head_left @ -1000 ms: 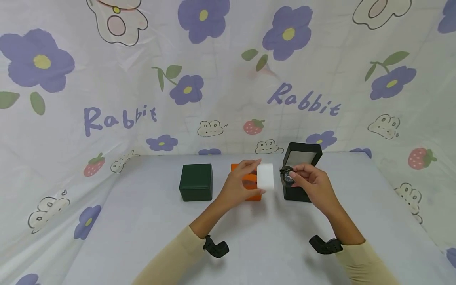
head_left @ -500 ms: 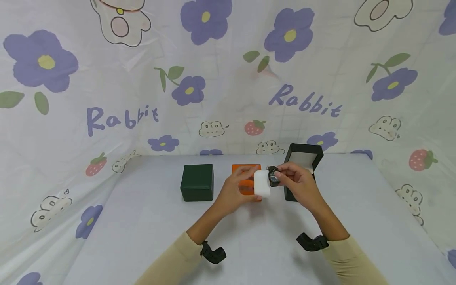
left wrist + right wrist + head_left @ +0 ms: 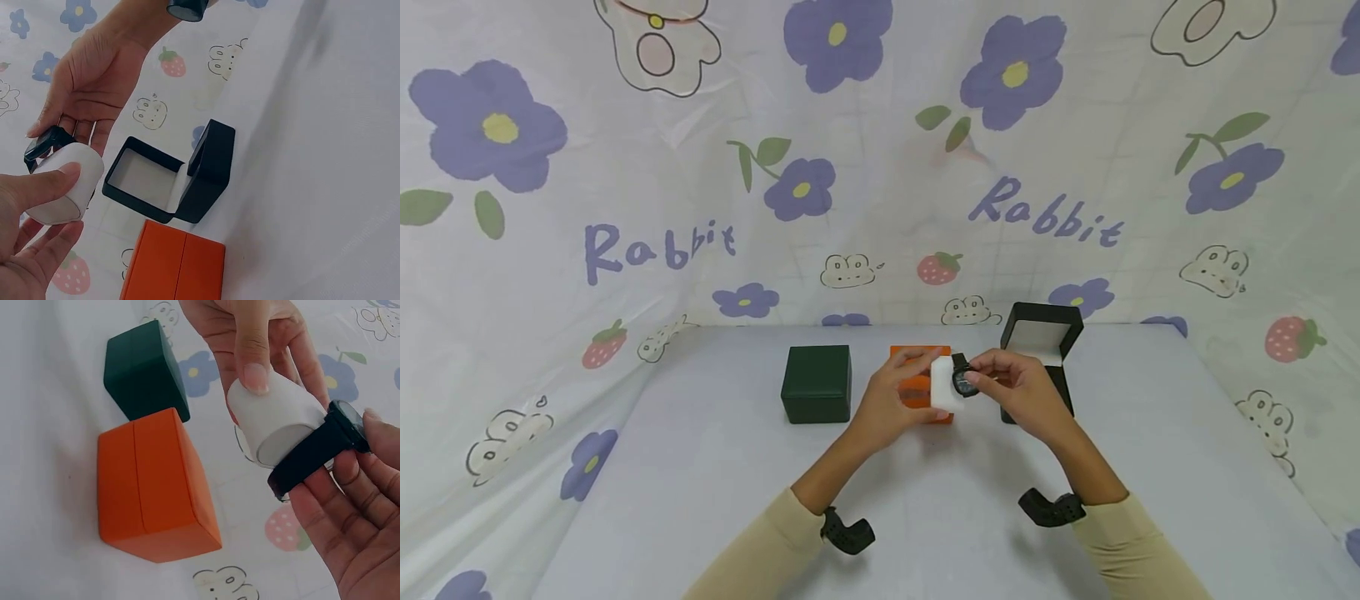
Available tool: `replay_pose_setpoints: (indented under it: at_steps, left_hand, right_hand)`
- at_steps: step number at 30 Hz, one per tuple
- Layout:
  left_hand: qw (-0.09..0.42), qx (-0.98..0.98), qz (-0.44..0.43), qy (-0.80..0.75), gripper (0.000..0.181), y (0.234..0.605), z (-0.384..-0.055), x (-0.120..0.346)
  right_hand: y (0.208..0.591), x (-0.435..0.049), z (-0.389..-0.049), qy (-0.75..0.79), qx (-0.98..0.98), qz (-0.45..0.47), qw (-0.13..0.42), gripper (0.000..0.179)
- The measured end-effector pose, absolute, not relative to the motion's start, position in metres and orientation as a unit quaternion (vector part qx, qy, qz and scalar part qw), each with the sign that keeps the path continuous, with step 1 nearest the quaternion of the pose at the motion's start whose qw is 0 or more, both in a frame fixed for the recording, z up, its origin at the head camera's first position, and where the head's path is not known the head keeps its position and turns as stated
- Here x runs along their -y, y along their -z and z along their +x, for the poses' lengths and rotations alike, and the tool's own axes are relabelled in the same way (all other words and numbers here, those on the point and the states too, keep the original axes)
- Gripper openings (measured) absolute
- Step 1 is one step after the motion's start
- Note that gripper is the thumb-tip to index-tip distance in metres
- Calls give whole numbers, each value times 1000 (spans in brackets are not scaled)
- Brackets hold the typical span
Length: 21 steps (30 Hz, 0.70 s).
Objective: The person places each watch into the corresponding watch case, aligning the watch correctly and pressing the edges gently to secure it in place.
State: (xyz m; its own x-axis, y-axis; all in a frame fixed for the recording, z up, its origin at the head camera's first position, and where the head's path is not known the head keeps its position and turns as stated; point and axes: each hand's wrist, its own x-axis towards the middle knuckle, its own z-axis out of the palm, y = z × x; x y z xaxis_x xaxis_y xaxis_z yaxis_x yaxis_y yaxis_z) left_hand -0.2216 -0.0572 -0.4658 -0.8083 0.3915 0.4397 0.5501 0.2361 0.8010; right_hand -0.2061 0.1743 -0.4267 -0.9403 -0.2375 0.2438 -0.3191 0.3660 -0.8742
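Observation:
My left hand point(image 3: 883, 404) pinches a white watch cushion point(image 3: 943, 387) between thumb and fingers, raised over the table. Against the cushion's right side lies a black wristwatch point(image 3: 964, 382), its round face turned up and outward. Thumb and fingertips of my right hand point(image 3: 1030, 390) grip the watch by its case. Seen from the right wrist, the dark strap point(image 3: 312, 456) runs across the cushion's end face. In the left wrist view the watch point(image 3: 42, 147) sits at the cushion's far edge, with the right-hand fingers behind it.
A black watch box point(image 3: 212, 169) stands with its lid raised, partly behind my right hand. Left of it, a closed orange box point(image 3: 159, 487) is partly covered by my left hand. Farther left is a closed green box point(image 3: 817, 385). A printed curtain point(image 3: 880, 208) hangs behind.
My right hand has brought the watch leftward, away from the black box, to the cushion. The left hand has shifted slightly left and lower with the cushion in its grip.

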Motion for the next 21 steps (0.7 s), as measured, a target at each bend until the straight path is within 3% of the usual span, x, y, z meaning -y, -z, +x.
replay_pose_setpoints:
  at_steps: [9,21]
  left_hand:
    - [102,787,-292,534,83,459,-222,60]
    - [83,755,-282,586,82,456,-225,64]
  right_hand:
    - [428,-167,-205,-544,821,135,109,14]
    - [432,-171,-205,-533,825,166,88,19]
